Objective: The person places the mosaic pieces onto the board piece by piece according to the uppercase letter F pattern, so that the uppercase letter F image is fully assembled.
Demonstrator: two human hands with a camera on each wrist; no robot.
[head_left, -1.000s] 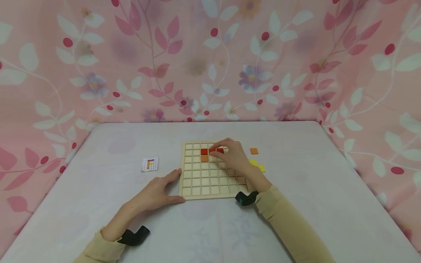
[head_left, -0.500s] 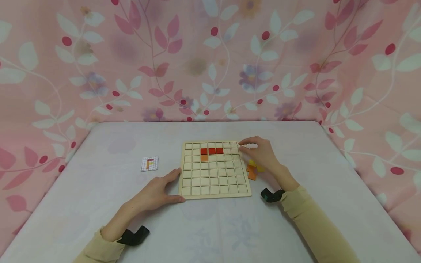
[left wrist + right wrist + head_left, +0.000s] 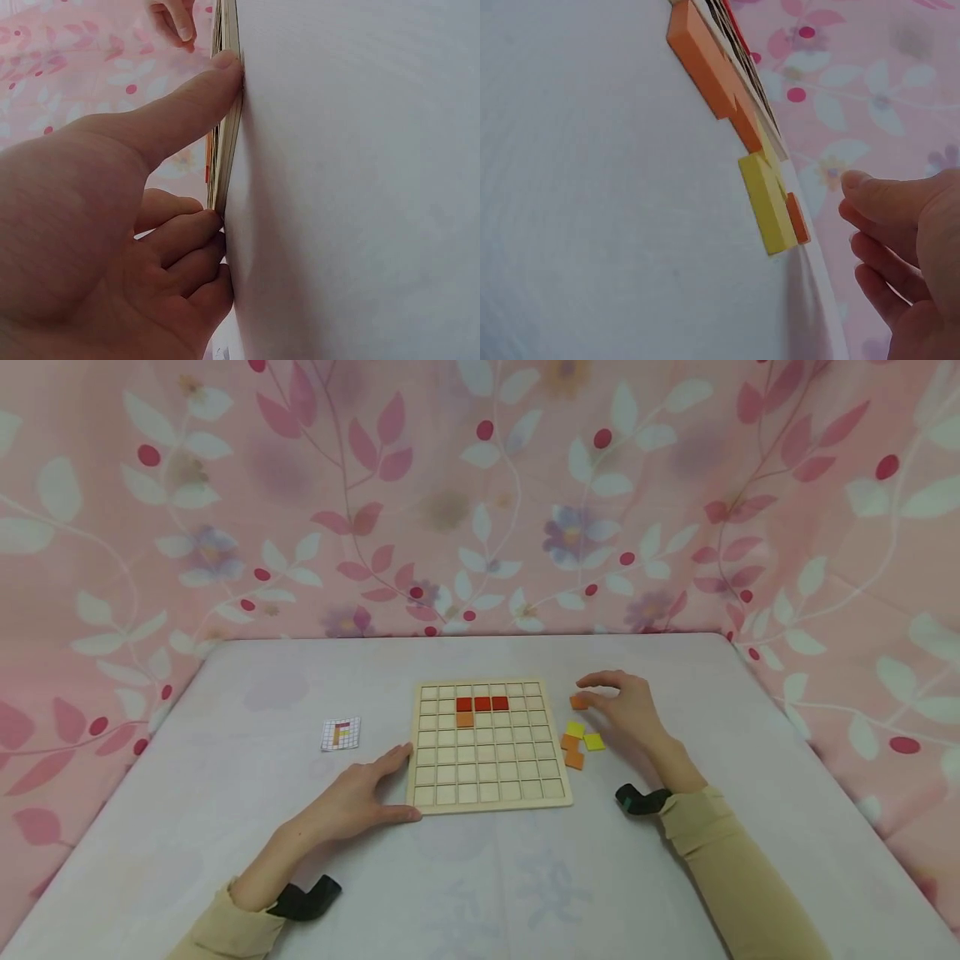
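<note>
A wooden grid board (image 3: 487,774) lies flat on the table, with three red tiles (image 3: 482,703) in a row and an orange tile (image 3: 465,719) below the leftmost. My left hand (image 3: 360,797) touches the board's left edge with its fingers, the thumb at the near left corner. Right of the board, my right hand (image 3: 626,703) hovers above a loose orange tile (image 3: 577,702), partly covered by the thumb in the head view. The right wrist view has that hand (image 3: 907,240) holding nothing, apart from the orange tile (image 3: 798,218) on the table.
Two yellow tiles (image 3: 594,742) and two more orange tiles (image 3: 574,761) lie beside the board's right edge. A small card with a coloured grid pattern (image 3: 341,734) lies to the left of the board. Flowered pink cloth (image 3: 480,527) stands behind the table.
My right hand has withdrawn from the red tiles and moved right, off the board, to the loose orange tile. The middle red tile is left in its cell. My left hand has stayed put.
</note>
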